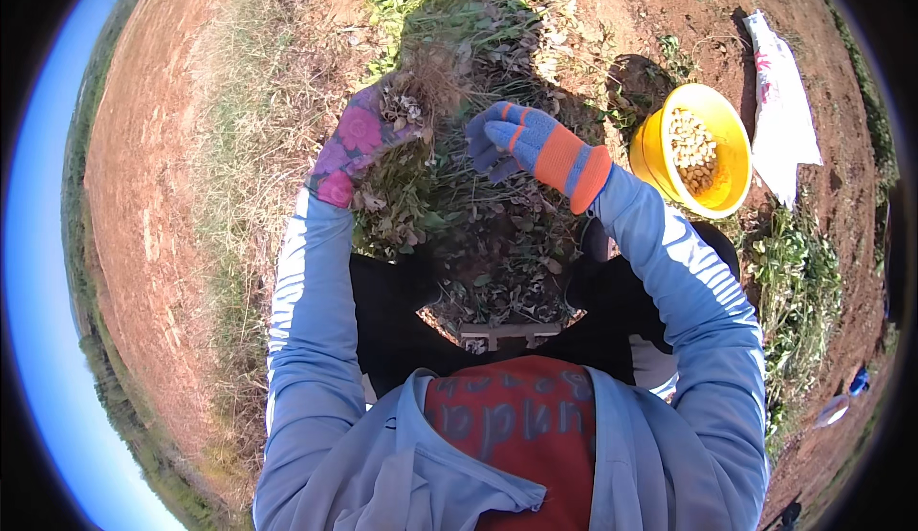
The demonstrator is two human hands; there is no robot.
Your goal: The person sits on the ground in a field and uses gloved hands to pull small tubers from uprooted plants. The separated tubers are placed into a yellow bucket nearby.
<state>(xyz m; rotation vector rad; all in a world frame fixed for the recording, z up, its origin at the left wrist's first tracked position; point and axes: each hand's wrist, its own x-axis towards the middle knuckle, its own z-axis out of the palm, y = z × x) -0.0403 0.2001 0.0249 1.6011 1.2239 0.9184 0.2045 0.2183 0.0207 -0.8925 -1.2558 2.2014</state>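
In the head view, my left hand (358, 136), in a floral purple and pink glove, grips a bunch of uprooted plants (405, 104) by its root end. Thin brown roots stick up from it, with pale pieces among them, and its leafy stems hang below. My right hand (516, 140), in a blue and orange knit glove, is just to the right of the bunch, fingers bent towards it; whether something small lies within them I cannot tell. A yellow bucket (645, 147), tilted in the view, stands beyond my right wrist with unshelled peanuts (692, 151) in it.
Cut green plants (495, 21) lie in a heap ahead, partly in my shadow. A white sack (782, 100) lies on the red soil right of the bucket. More leafy plants (796, 301) lie below it. Dry grass (244, 208) runs along the left. A low seat's edge (509, 330) shows between my legs.
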